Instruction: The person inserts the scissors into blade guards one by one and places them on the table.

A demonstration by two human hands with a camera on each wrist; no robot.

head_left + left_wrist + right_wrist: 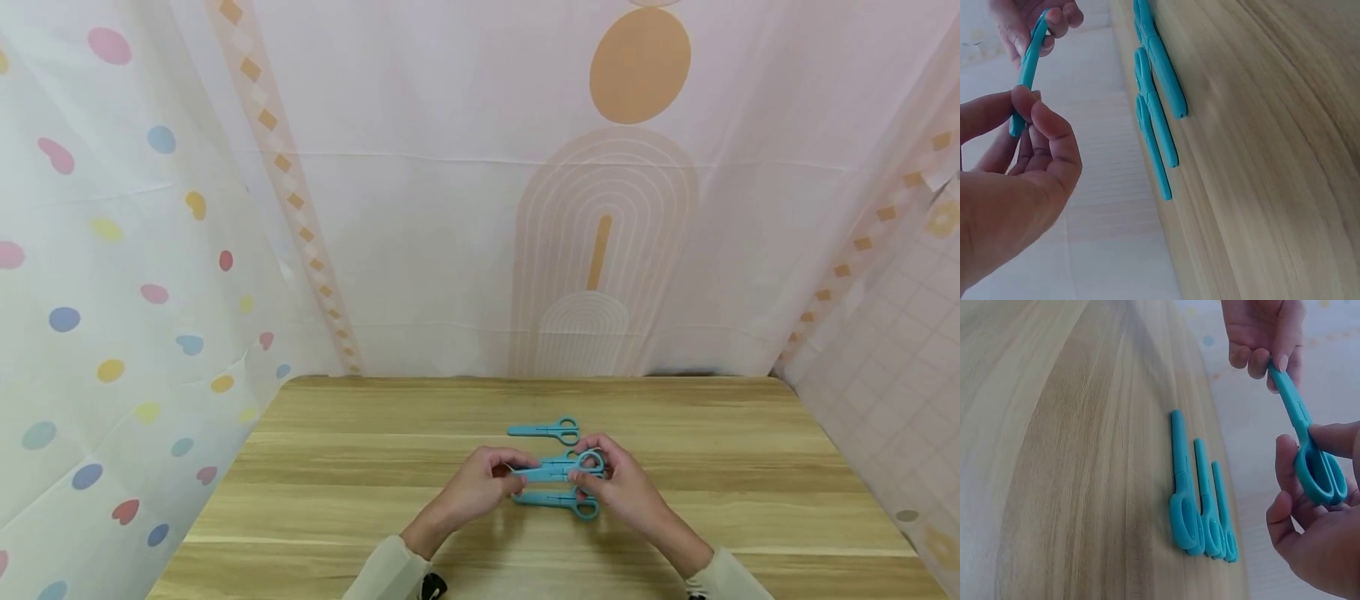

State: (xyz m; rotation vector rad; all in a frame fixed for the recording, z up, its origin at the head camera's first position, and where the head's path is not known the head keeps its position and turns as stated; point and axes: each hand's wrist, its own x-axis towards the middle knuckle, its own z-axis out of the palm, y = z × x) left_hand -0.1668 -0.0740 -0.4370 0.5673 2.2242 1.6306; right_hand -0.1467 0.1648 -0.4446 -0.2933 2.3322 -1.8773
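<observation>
A pair of teal scissors (543,475) with a matching sheath over its blades is held up above the table between both hands. My left hand (480,483) pinches the sheath near its tip, thumb against fingers. At the other end, my right hand (626,492) grips the scissors by the handle loops, which show plainly in the right wrist view. Three more sheathed teal scissors lie side by side on the table: a far pair (532,431), a middle pair (1205,487) partly covered by the held one in the head view, and a near pair (543,499).
The wood-grain table (337,475) spreads out on both sides of the hands. A patterned curtain (420,250) hangs behind its back edge, with a dotted cloth (90,433) on the left and a checked one (900,333) on the right.
</observation>
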